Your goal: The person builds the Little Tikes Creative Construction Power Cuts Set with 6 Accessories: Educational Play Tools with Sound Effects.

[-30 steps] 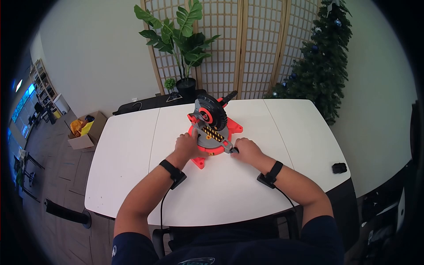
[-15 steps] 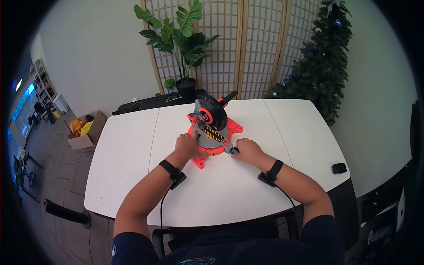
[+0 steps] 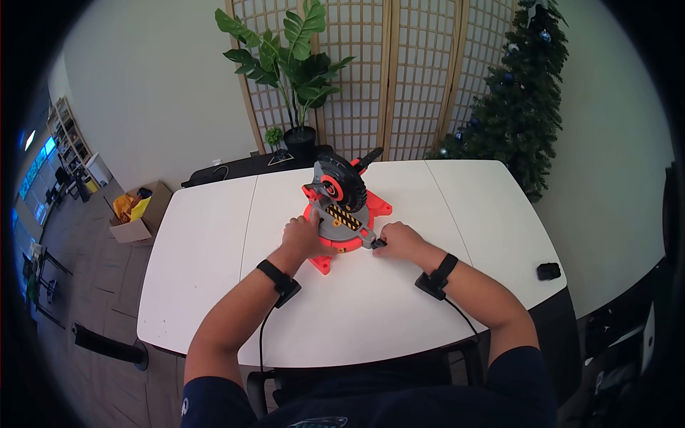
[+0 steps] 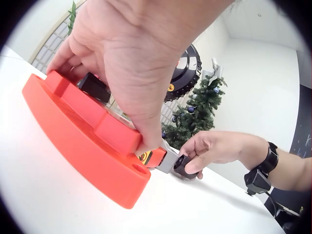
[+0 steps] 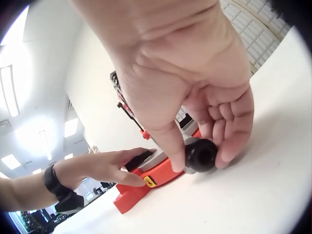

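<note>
A toy miter saw with an orange base (image 4: 83,141), a grey round turntable and a black toothed blade (image 3: 341,182) stands on the white table. My left hand (image 3: 302,237) grips the left side of the base, its thumb along the front edge and its fingers curled over the top. At the end of the grey arm sits a black knob (image 5: 201,155), which my right hand (image 3: 401,242) pinches between thumb and fingers. A yellow-and-black striped strip (image 3: 343,217) runs along the arm.
On the white table (image 3: 200,285), a small black object (image 3: 548,271) lies near the right edge. Behind stand a potted plant (image 3: 300,135), a lattice screen (image 3: 421,78) and a decorated tree (image 3: 514,114). A cardboard box (image 3: 143,214) is on the floor at left.
My right hand has turned slightly at the knob, its wrist shifting a little. My left hand and the saw look unmoved.
</note>
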Demonstrator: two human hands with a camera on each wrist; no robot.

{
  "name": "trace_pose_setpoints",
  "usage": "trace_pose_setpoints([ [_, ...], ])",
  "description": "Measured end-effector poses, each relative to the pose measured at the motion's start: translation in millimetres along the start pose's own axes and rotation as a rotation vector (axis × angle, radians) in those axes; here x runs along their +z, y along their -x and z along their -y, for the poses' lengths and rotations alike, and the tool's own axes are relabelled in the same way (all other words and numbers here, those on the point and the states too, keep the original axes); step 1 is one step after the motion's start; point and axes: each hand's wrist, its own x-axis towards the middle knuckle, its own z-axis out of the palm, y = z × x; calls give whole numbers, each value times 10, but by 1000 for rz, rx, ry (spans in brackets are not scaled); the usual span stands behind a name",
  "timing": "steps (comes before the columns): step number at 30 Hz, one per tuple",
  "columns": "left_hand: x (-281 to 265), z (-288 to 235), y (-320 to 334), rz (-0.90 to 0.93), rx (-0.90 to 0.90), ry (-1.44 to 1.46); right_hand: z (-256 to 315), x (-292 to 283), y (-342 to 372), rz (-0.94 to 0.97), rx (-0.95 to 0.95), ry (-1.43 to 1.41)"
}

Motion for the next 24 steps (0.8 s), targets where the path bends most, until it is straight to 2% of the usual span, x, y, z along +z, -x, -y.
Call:
trace_pose_setpoints([
  [1,10,0,0,-6,0,0,-33,-36,-16,1,1,-1],
  [3,13,4,1,-2,3,5,-87,-80,-55,224,118,-294],
  [4,6,7,-2,2,4,10,-92,-36,-53,224,118,-293],
  [6,5,9,-3,4,2,5,-36,92,14,-106,3,45],
  [10,16,-1,-3,7,-2,-6,92,132,114,-236,-63,212],
  [13,24,4,-1,3,-2,-10,63,34,58,-164,-40,158],
  [15,30,5,4,1,0,-7,-36,-70,-17,175,144,-323],
  [19,21,7,8,13,-2,6,-84,10,-24,240,170,-383],
  [21,19,2,3,10,-2,-6,-47,184,61,-265,-109,21],
  [24,12,12,-8,42,7,16,9,221,95,-336,-141,161],
])
